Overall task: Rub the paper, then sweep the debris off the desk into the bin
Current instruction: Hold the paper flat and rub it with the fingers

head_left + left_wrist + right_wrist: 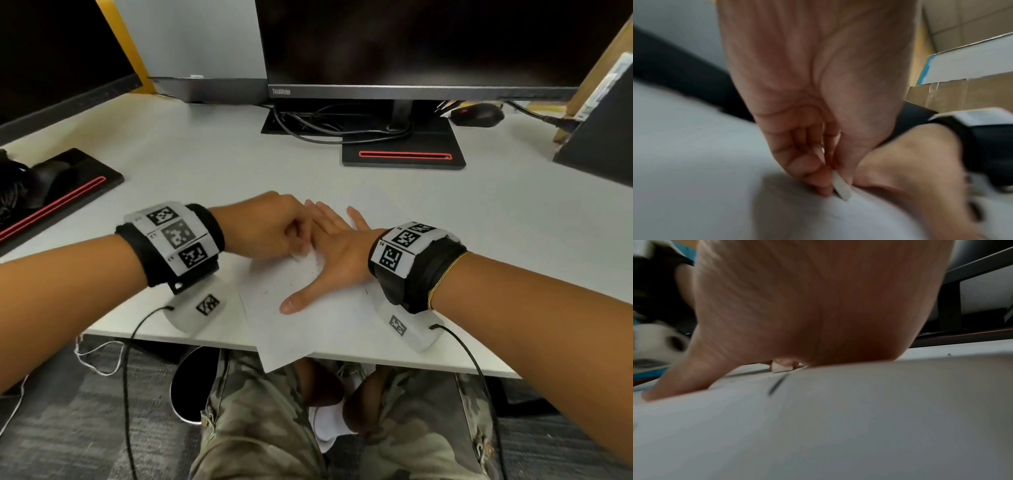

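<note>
One flat white paper (308,318), left hand (274,229) pinching small white eraser (301,256)

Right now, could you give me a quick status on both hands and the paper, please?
Left hand pinches eraser, tip on paper. Right hand flat, pinning paper. Paper overhangs desk edge. Nothing in the way.

Office: desk (212,144), monitors (428,44)
</note>
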{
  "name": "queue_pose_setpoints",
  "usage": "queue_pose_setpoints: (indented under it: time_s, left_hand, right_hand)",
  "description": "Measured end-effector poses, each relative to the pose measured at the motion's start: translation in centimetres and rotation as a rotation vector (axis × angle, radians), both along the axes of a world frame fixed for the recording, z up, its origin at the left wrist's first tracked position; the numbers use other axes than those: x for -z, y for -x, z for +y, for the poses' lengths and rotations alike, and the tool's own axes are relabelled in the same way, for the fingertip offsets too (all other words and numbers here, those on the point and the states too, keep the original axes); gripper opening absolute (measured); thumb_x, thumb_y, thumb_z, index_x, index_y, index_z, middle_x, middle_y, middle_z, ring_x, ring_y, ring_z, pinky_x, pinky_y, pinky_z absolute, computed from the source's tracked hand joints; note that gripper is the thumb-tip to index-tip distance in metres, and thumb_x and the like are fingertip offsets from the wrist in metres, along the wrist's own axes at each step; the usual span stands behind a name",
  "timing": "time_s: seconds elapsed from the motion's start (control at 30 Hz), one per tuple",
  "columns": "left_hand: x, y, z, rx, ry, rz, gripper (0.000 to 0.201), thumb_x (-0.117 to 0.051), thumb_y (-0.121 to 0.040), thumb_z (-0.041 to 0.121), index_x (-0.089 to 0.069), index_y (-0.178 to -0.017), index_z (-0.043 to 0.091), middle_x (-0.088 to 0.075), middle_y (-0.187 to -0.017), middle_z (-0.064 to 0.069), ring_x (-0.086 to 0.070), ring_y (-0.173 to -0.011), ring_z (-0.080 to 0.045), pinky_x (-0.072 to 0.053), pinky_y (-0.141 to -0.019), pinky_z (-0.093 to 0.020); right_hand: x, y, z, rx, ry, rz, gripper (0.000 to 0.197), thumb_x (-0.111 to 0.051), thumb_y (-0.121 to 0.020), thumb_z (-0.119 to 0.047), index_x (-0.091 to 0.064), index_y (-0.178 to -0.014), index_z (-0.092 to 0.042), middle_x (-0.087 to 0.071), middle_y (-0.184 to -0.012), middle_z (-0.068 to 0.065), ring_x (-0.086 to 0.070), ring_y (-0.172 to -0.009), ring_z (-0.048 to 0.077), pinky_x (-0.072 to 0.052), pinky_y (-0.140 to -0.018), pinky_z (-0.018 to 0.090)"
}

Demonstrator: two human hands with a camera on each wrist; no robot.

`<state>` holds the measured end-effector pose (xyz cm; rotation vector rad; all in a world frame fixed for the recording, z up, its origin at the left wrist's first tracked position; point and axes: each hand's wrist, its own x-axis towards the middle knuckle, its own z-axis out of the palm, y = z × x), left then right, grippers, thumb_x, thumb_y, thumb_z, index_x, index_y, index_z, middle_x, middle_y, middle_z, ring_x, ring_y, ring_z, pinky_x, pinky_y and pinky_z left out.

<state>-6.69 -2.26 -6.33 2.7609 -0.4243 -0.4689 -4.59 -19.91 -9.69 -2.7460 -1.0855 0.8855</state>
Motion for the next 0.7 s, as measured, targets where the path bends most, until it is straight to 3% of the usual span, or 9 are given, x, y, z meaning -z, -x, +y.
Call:
queue_pose_setpoints:
  time_s: [0.1, 0.2, 0.37, 0.4, 0.47, 0.53, 0.63, 0.7]
  left_hand:
    - [-0.7, -0.4, 1.2, -0.053, -0.038, -0.065, 0.009, -0.074, -0.091, 0.026, -0.070, -0.084, 0.025, -0.071, -0.076, 0.011, -0.065, -0.077, -0.008, -0.047, -0.069, -0.021]
    - [-0.4, 0.7, 0.7, 0.013, 0.020, 0.020, 0.006, -0.074, -0.090, 0.028, -0.071, -0.084, 0.028, -0.073, -0.075, 0.013, -0.066, -0.073, -0.001, -0.050, -0.068, -0.016]
    - [-1.0, 0.1, 2.5, -0.059, -0.108, -0.064, 0.008, -0.071, -0.094, 0.025, -0.071, -0.087, 0.024, -0.072, -0.079, 0.010, -0.064, -0.081, -0.008, -0.057, -0.082, -0.038]
    - [-1.0, 0.4, 2.1, -0.034, -0.086, -0.045, 0.007, -0.070, -0.094, 0.025, -0.070, -0.087, 0.025, -0.072, -0.079, 0.010, -0.064, -0.080, -0.008, -0.057, -0.081, -0.036]
    - [-0.5, 1.5, 1.1, 0.053, -0.008, 0.042, 0.010, -0.070, -0.094, 0.026, -0.069, -0.085, 0.032, -0.072, -0.077, 0.013, -0.066, -0.076, -0.004, -0.054, -0.073, -0.022]
    - [-0.2, 1.5, 1.5, 0.031, -0.014, 0.037, 0.017, -0.070, -0.094, 0.025, -0.067, -0.082, 0.036, -0.071, -0.075, 0.017, -0.065, -0.075, 0.000, -0.046, -0.066, -0.013]
    - [-0.9, 0.8, 3.4, -0.072, -0.097, -0.095, 0.014, -0.068, -0.095, 0.022, -0.068, -0.084, 0.032, -0.071, -0.078, 0.014, -0.066, -0.084, -0.008, -0.048, -0.070, -0.024]
    - [-1.0, 1.5, 2.9, -0.031, -0.018, -0.032, 0.013, -0.070, -0.093, 0.025, -0.069, -0.084, 0.034, -0.072, -0.077, 0.014, -0.065, -0.079, -0.004, -0.050, -0.071, -0.021]
  right_hand:
    - [0.1, 0.0, 0.0, 0.018, 0.007, -0.015, 0.158, -0.064, -0.058, -0.103, 0.028, -0.164, -0.029, 0.040, -0.168, -0.010, 0.040, -0.151, 0.004, 0.028, -0.122, 0.050]
    - [0.1, -0.1, -0.1, 0.011, 0.004, -0.020, 0.158, -0.063, -0.058, -0.103, 0.030, -0.163, -0.030, 0.041, -0.168, -0.010, 0.040, -0.151, 0.004, 0.027, -0.124, 0.051]
    - [0.1, 0.0, 0.0, 0.010, 0.018, -0.014, 0.155, -0.061, -0.057, -0.105, 0.031, -0.162, -0.036, 0.044, -0.166, -0.010, 0.042, -0.151, 0.006, 0.026, -0.124, 0.053]
    - [0.0, 0.0, 0.0, 0.008, 0.013, -0.009, 0.154, -0.061, -0.056, -0.105, 0.030, -0.162, -0.038, 0.044, -0.166, -0.010, 0.042, -0.151, 0.006, 0.027, -0.123, 0.053]
    - [0.0, -0.1, -0.1, 0.002, 0.010, 0.001, 0.152, -0.062, -0.057, -0.104, 0.029, -0.162, -0.041, 0.045, -0.166, -0.009, 0.042, -0.151, 0.006, 0.026, -0.124, 0.053]
    - [0.0, 0.0, -0.1, 0.005, 0.019, 0.009, 0.152, -0.062, -0.058, -0.103, 0.030, -0.161, -0.041, 0.045, -0.166, -0.009, 0.043, -0.151, 0.007, 0.026, -0.124, 0.054]
    - [0.0, 0.0, 0.0, 0.018, 0.021, 0.002, 0.149, -0.062, -0.059, -0.103, 0.029, -0.161, -0.045, 0.046, -0.166, -0.009, 0.044, -0.150, 0.008, 0.026, -0.122, 0.059]
    - [-0.1, 0.1, 0.0, 0.015, 0.021, 0.016, 0.145, -0.063, -0.059, -0.102, 0.026, -0.161, -0.049, 0.046, -0.165, -0.009, 0.046, -0.149, 0.009, 0.027, -0.120, 0.062]
